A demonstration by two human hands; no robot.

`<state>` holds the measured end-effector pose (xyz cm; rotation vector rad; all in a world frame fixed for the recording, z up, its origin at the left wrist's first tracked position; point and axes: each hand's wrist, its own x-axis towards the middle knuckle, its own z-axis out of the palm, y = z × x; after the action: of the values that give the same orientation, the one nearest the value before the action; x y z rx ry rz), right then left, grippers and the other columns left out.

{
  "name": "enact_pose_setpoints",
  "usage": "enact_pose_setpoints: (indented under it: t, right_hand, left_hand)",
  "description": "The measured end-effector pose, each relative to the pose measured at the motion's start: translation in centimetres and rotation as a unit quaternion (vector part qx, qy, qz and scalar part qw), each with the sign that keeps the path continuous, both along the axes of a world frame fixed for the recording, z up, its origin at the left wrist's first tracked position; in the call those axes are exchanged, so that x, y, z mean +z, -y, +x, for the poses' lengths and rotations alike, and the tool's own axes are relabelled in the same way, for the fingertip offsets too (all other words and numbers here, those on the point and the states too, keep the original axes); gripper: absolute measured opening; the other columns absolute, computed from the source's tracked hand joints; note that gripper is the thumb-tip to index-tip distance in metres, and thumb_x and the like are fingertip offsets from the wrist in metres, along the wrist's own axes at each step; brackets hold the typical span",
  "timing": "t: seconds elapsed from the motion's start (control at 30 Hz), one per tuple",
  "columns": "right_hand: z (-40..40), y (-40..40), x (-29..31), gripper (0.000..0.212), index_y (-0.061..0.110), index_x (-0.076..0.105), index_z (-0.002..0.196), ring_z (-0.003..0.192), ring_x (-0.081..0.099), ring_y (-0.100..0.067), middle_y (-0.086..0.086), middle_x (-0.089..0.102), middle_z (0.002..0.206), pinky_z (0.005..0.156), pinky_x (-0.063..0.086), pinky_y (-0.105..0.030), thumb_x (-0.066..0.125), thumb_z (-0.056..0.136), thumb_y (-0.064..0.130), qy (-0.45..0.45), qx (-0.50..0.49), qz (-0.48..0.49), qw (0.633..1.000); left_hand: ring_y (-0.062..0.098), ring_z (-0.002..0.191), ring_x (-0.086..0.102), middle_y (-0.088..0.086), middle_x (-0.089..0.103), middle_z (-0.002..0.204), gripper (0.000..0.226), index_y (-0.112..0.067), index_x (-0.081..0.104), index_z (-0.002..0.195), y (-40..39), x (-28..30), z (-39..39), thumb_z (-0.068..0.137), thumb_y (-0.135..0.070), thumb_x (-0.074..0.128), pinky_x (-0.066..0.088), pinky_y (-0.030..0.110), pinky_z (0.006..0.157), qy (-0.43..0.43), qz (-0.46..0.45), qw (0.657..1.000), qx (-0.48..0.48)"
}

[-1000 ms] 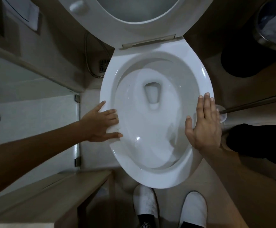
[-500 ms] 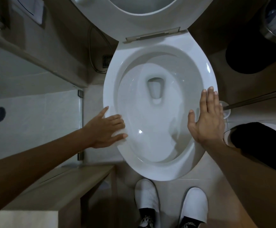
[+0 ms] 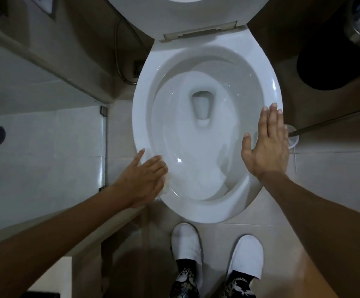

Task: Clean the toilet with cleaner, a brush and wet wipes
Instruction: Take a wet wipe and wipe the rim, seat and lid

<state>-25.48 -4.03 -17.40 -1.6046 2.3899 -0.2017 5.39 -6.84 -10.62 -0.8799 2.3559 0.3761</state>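
Pale tiled floor (image 3: pixel 316 168), grey grout lines running across. Standing on it: white toilet (image 3: pixel 205 214) at centre, two white slippers (image 3: pixel 185 241) just before its front edge, clear brush holder (image 3: pixel 293 138) close beside its right rim, dark round bin (image 3: pixel 334 61) further right. Small grated drain (image 3: pixel 139 67) at left of toilet.

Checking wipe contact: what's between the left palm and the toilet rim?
Head view: a pale wet wipe peeks out under the left hand, flat against the toilet rim.
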Motion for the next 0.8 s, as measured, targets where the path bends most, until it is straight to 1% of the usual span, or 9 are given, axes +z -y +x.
enact_pose_setpoints:
  t: [0.07, 0.23, 0.27, 0.37, 0.5, 0.57, 0.67, 0.73, 0.8]
  right_hand:
    - [0.0, 0.0, -0.1, 0.073, 0.014, 0.003, 0.155, 0.150, -0.002, -0.021, -0.005, -0.003, 0.163, 0.121, 0.013, -0.045, 0.030, 0.093, 0.041, 0.002, 0.000, -0.001, 1.000]
    - [-0.1, 0.0, -0.3, 0.073, 0.014, 0.003, 0.155, 0.150, -0.001, -0.021, -0.004, -0.002, 0.163, 0.121, 0.015, -0.047, 0.032, 0.094, 0.042, 0.009, -0.001, -0.006, 1.000]
    - [-0.1, 0.0, -0.3, 0.073, 0.015, 0.003, 0.155, 0.150, -0.001, -0.022, -0.004, -0.002, 0.163, 0.121, 0.015, -0.047, 0.031, 0.094, 0.042, 0.008, -0.001, -0.005, 1.000]
    - [-0.1, 0.0, -0.4, 0.073, 0.014, 0.003, 0.155, 0.150, -0.001, -0.021, -0.005, -0.002, 0.163, 0.121, 0.014, -0.046, 0.033, 0.095, 0.042, 0.007, 0.001, -0.006, 1.000]
    - [-0.2, 0.0, -0.5, 0.072, 0.014, 0.003, 0.155, 0.150, -0.002, -0.021, -0.005, -0.002, 0.163, 0.121, 0.013, -0.045, 0.035, 0.096, 0.039, 0.011, 0.001, -0.008, 1.000]
    - [-0.1, 0.0, -0.4, 0.072, 0.014, 0.002, 0.155, 0.150, -0.003, -0.021, -0.005, -0.003, 0.163, 0.121, 0.012, -0.045, 0.034, 0.095, 0.040, 0.009, 0.002, -0.006, 1.000]
    - [-0.1, 0.0, -0.3, 0.073, 0.014, 0.003, 0.155, 0.150, -0.003, -0.021, -0.005, -0.002, 0.163, 0.121, 0.011, -0.045, 0.034, 0.095, 0.041, 0.008, 0.001, -0.002, 1.000]
    - [-0.1, 0.0, -0.2, 0.073, 0.014, 0.003, 0.155, 0.150, -0.003, -0.021, -0.005, -0.003, 0.163, 0.122, 0.010, -0.044, 0.034, 0.095, 0.040, 0.011, 0.001, 0.000, 1.000]
    - [-0.1, 0.0, -0.2, 0.073, 0.015, 0.001, 0.155, 0.150, -0.004, -0.020, -0.004, -0.004, 0.163, 0.122, 0.009, -0.044, 0.033, 0.095, 0.041, 0.010, 0.002, 0.004, 1.000]
  left_hand:
    - [0.015, 0.143, 0.024, 0.000, 0.042, 0.148, 0.074, -0.017, 0.044, 0.141, -1.7, -0.1, -0.7, 0.088, -0.042, -0.001, -0.003, 0.048, 0.116, -0.002, 0.011, 1.000, 0.015]
    - [0.016, 0.136, 0.040, -0.001, 0.055, 0.137, 0.068, -0.017, 0.054, 0.134, -5.6, 0.1, -2.9, 0.090, -0.046, 0.011, -0.003, 0.049, 0.113, -0.025, 0.015, 0.999, 0.042]
    - [0.016, 0.136, 0.040, -0.002, 0.054, 0.138, 0.066, -0.018, 0.053, 0.135, -6.3, 0.0, -3.4, 0.091, -0.047, 0.014, -0.006, 0.049, 0.112, -0.033, 0.022, 0.998, 0.055]
    - [0.012, 0.143, 0.021, -0.004, 0.037, 0.150, 0.072, -0.020, 0.033, 0.146, -8.5, -0.2, -5.3, 0.089, -0.053, 0.007, -0.028, 0.038, 0.107, -0.038, 0.072, 0.989, 0.120]
    - [0.011, 0.144, 0.016, -0.006, 0.032, 0.153, 0.075, -0.021, 0.026, 0.148, -9.6, -0.3, -6.2, 0.087, -0.056, 0.002, -0.026, 0.040, 0.109, -0.050, 0.081, 0.985, 0.145]
    - [0.010, 0.145, 0.015, -0.007, 0.029, 0.154, 0.072, -0.022, 0.024, 0.149, -9.5, -0.1, -5.7, 0.089, -0.055, 0.004, -0.027, 0.040, 0.108, -0.043, 0.071, 0.987, 0.139]
    - [0.010, 0.146, 0.009, -0.007, 0.023, 0.157, 0.067, -0.022, 0.020, 0.151, -9.7, 0.2, -6.1, 0.093, -0.054, 0.010, -0.022, 0.043, 0.110, -0.028, 0.078, 0.984, 0.158]
    - [0.009, 0.146, 0.005, -0.007, 0.017, 0.158, 0.066, -0.021, 0.013, 0.152, -10.5, 0.2, -8.0, 0.095, -0.055, 0.014, -0.022, 0.042, 0.111, -0.051, 0.113, 0.973, 0.196]
    - [0.009, 0.147, -0.002, -0.006, 0.005, 0.160, 0.069, -0.021, 0.002, 0.153, -12.1, 0.1, -10.0, 0.095, -0.057, 0.014, -0.025, 0.041, 0.110, -0.086, 0.116, 0.966, 0.215]
